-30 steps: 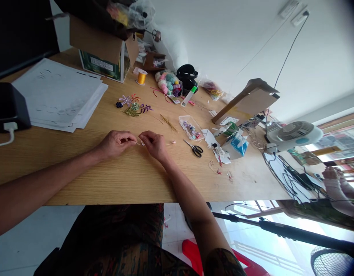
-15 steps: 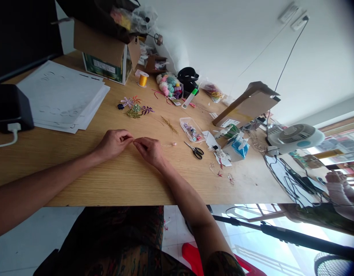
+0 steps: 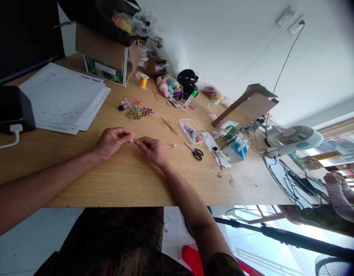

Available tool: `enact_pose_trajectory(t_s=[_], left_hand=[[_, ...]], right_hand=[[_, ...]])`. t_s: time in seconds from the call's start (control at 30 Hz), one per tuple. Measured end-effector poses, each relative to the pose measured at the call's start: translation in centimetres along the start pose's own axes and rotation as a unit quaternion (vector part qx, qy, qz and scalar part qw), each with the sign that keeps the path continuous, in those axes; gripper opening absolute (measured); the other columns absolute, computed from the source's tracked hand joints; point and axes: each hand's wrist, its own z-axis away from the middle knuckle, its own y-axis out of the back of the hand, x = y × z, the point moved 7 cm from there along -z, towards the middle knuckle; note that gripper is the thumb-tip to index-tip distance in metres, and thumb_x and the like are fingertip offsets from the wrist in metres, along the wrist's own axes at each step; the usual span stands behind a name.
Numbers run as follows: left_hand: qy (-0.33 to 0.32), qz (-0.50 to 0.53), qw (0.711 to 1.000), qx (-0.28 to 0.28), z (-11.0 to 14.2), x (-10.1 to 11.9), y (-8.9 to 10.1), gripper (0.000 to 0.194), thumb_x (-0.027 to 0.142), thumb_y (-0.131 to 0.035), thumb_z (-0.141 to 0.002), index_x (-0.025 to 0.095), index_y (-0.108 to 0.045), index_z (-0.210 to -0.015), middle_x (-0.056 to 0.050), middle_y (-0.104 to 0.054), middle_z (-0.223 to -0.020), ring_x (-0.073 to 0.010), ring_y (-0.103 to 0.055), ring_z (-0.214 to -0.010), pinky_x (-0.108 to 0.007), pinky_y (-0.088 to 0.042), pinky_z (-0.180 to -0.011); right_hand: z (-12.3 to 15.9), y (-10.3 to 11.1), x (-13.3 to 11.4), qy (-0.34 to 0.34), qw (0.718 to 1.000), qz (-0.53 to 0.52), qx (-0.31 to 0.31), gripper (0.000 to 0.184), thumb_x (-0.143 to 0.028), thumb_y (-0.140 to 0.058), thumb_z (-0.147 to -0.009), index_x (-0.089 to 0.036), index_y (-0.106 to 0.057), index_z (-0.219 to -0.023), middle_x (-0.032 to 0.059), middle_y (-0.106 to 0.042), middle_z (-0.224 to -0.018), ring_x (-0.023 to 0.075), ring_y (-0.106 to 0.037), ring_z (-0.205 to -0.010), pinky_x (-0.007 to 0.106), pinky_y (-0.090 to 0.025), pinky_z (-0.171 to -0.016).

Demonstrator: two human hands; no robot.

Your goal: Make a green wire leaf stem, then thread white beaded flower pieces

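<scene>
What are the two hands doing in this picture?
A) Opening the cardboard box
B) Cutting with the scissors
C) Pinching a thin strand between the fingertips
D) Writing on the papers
C. The left hand and right hand meet above the wooden table, their fingertips on a thin strand, while the scissors lie apart.

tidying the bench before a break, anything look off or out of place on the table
The scissors lie loose among torn paper scraps and small curled bits strewn across the wooden table, which looks messy. A flat cardboard piece is also propped at a slant.
</scene>
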Motion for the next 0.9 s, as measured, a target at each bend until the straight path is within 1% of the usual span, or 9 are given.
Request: enact_pose_trajectory(t_s=[0.1, 0.2, 0.33, 0.4, 0.47, 0.53, 0.7, 0.8, 0.9], left_hand=[[0.031, 0.059, 0.998, -0.006, 0.0, -0.5, -0.3, 0.021, 0.038, -0.075, -0.062, 0.020, -0.068, -0.070, -0.002, -0.068, -0.069, -0.0147, -0.058, -0.065, -0.029, -0.049, -0.067], [0.045, 0.081, 0.996, -0.015, 0.1, -0.5, -0.5, 0.023, 0.040, -0.075, -0.063, 0.020, -0.066, -0.069, -0.001, -0.065, -0.066, -0.0124, -0.053, -0.060, -0.026, -0.045, -0.059], [0.034, 0.054, 0.998, 0.005, 0.0, -0.3, -0.1, 0.026, 0.042, -0.073, -0.064, 0.019, -0.063, -0.071, 0.000, -0.062, -0.065, -0.0118, -0.051, -0.058, -0.025, -0.042, -0.055], [0.026, 0.036, 0.999, 0.010, -0.1, -0.3, 0.0, 0.028, 0.044, -0.072, -0.065, 0.019, -0.064, -0.074, -0.001, -0.062, -0.067, -0.0129, -0.053, -0.061, -0.026, -0.044, -0.058], [0.011, 0.014, 1.000, 0.005, -0.1, -0.4, 0.0, 0.028, 0.045, -0.071, -0.067, 0.019, -0.064, -0.075, -0.002, -0.064, -0.069, -0.0140, -0.055, -0.064, -0.027, -0.046, -0.063], [-0.007, -0.013, 1.000, -0.003, -0.1, -0.4, -0.1, 0.027, 0.045, -0.070, -0.069, 0.019, -0.064, -0.075, -0.002, -0.065, -0.072, -0.0149, -0.057, -0.067, -0.028, -0.047, -0.066], [-0.036, -0.059, 0.997, -0.023, 0.0, -0.3, -0.4, 0.023, 0.042, -0.067, -0.073, 0.019, -0.065, -0.075, -0.002, -0.065, -0.074, -0.0153, -0.057, -0.069, -0.027, -0.047, -0.068], [-0.034, -0.051, 0.997, -0.038, 0.1, -0.2, -0.6, 0.023, 0.043, -0.067, -0.073, 0.019, -0.065, -0.075, -0.002, -0.066, -0.074, -0.0152, -0.057, -0.069, -0.027, -0.047, -0.067], [-0.022, -0.036, 0.997, -0.058, 0.2, -0.3, -1.0, 0.024, 0.043, -0.067, -0.072, 0.019, -0.066, -0.075, -0.001, -0.065, -0.071, -0.0144, -0.056, -0.066, -0.026, -0.046, -0.064]], right_hand=[[0.3, -0.6, -0.2, 0.009, 1.000, 0.016, -0.009, 0.034, -0.045, -0.056, -0.088, -0.015, -0.072, -0.093, -0.0029, -0.053, -0.061, 0.0074, -0.041, -0.054, 0.021, -0.033, -0.053], [0.3, -0.4, 0.0, 0.000, 0.999, 0.038, 0.004, 0.033, -0.043, -0.055, -0.089, -0.015, -0.072, -0.091, -0.0007, -0.060, -0.064, 0.0086, -0.048, -0.056, 0.021, -0.038, -0.056], [0.3, 1.0, -0.7, 0.035, 0.992, 0.089, 0.084, 0.025, -0.036, -0.055, -0.090, -0.017, -0.073, -0.091, 0.0064, -0.071, -0.088, 0.0124, -0.060, -0.073, 0.026, -0.047, -0.072], [0.3, 1.4, -0.9, 0.036, 0.989, 0.078, 0.120, 0.024, -0.035, -0.056, -0.089, -0.018, -0.072, -0.093, 0.0072, -0.071, -0.091, 0.0130, -0.062, -0.075, 0.026, -0.049, -0.074], [0.3, 1.5, -0.4, -0.004, 0.990, 0.023, 0.138, 0.026, -0.039, -0.057, -0.088, -0.018, -0.071, -0.094, 0.0058, -0.070, -0.085, 0.0119, -0.062, -0.067, 0.025, -0.049, -0.066], [0.2, 1.1, 0.3, -0.057, 0.987, -0.064, 0.137, 0.030, -0.044, -0.059, -0.086, -0.017, -0.070, -0.092, 0.0036, -0.068, -0.077, 0.0097, -0.059, -0.058, 0.023, -0.047, -0.057], [0.2, -0.3, 0.9, -0.149, 0.949, -0.261, 0.093, 0.037, -0.053, -0.067, -0.077, -0.018, -0.065, -0.086, -0.0011, -0.062, -0.071, 0.0053, -0.051, -0.048, 0.018, -0.035, -0.044], [0.3, -0.8, 1.1, -0.198, 0.922, -0.326, 0.062, 0.037, -0.054, -0.070, -0.073, -0.018, -0.061, -0.079, -0.0034, -0.058, -0.066, 0.0046, -0.047, -0.045, 0.018, -0.029, -0.040], [0.3, -1.0, 1.3, -0.226, 0.907, -0.353, 0.039, 0.038, -0.053, -0.074, -0.070, -0.019, -0.056, -0.075, -0.0045, -0.055, -0.063, 0.0044, -0.044, -0.043, 0.018, -0.024, -0.038]])
